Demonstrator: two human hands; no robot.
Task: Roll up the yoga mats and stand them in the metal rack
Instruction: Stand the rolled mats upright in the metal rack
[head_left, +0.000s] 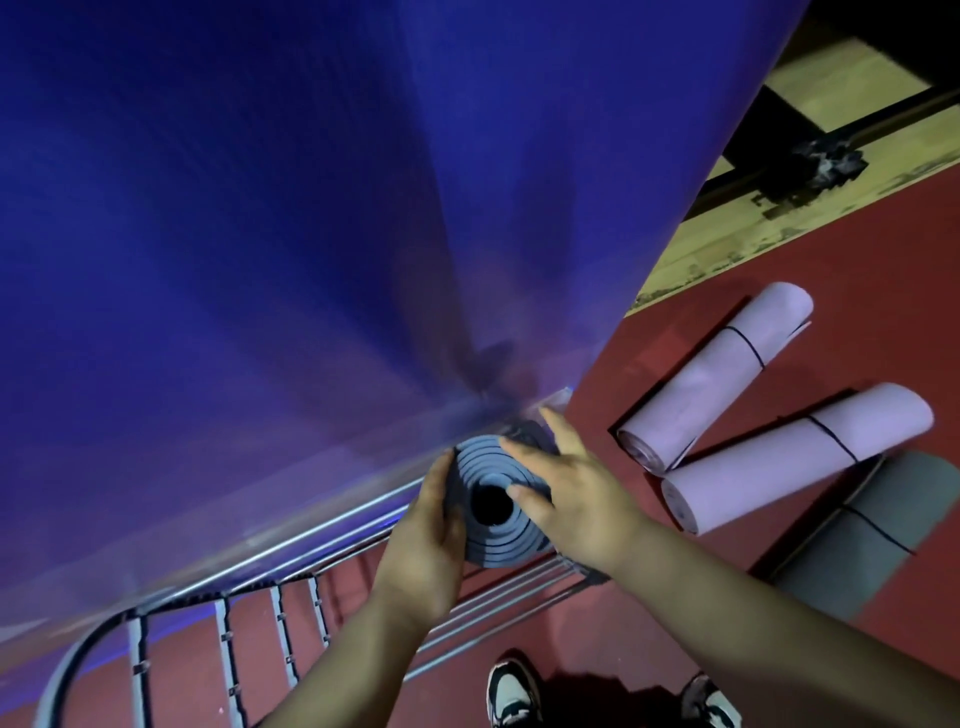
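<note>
A rolled blue-grey yoga mat (475, 462) stands on end at the right end of the metal rack (279, 623), its spiral edge and dark hollow core facing straight up at the camera; its long axis runs vertical, top end toward the viewer and bottom end hidden below among the rails; the left hand (426, 545) wraps the roll's left flank, fingers curled round the outer layer; the right hand (566, 499) lies flat across the top end, fingers fairly straight and spread, one fingertip at the rim of the core and thumb pointing to the far side, pressing rather than pinching; the step in hand appears to be seating this mat in the rack, and whether its bottom end already rests on the base cannot be told; the next move seems to call for pushing the roll fully down between the bars, keeping the coil tight so it does not spring loose, then letting go and turning to the floor at right; there, on the red floor (623, 649), two lilac rolled mats (717, 374) lie on their sides just beside each other, each bound with a thin dark band, with a grey rolled mat (872, 535) nearer and similarly bound; a purple wall (260, 208) rises behind the rack; a pair of shoes (511, 691) shows at the near edge.
</note>
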